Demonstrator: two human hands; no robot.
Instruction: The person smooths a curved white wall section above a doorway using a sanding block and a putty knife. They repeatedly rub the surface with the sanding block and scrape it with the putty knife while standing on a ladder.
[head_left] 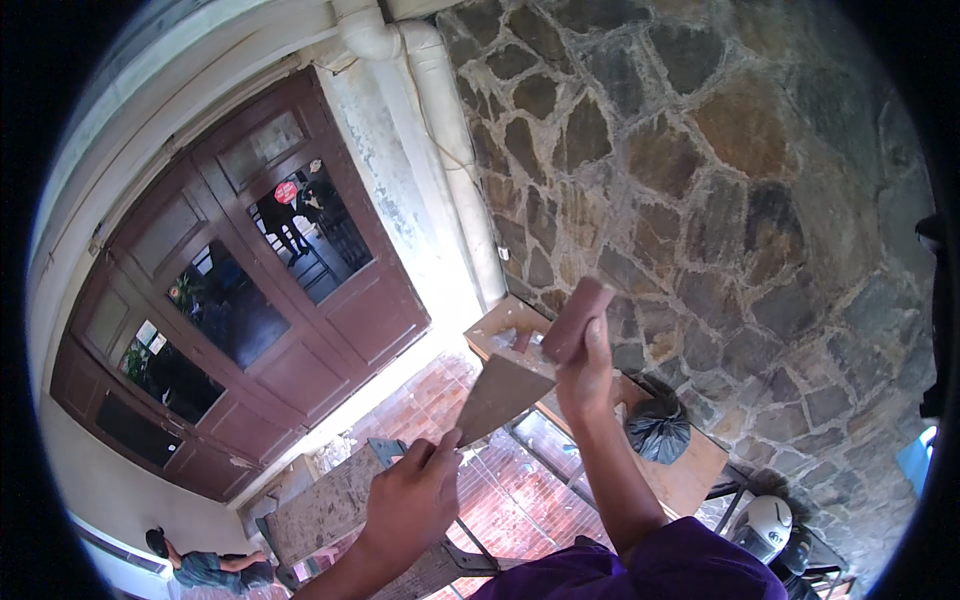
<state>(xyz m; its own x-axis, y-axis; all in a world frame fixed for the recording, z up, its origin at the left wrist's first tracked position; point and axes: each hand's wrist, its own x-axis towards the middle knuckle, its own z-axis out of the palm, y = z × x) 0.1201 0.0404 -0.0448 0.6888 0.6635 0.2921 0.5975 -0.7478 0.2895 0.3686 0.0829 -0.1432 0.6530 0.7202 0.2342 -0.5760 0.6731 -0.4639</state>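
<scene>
A flat metal blade [503, 395] was held up just below the picture's centre, before a stone wall [720, 180]. Its lower corner was pinched in the left hand [412, 495], the grip pressed together on it at 7 o'clock of the blade. A brown block [576, 318] at the blade's 1 o'clock was clasped in the right hand [585, 380]. A bench [690, 470] stood behind, at its 4 o'clock, with a black bag [658, 430] on it; a brown door [250, 300] stood at 10 o'clock.

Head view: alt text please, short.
Two hands hold a wide putty knife up before a stone wall: the right hand grips its reddish-brown handle, the left hand pinches the blade's corner. Dark red double doors stand at left.
</scene>
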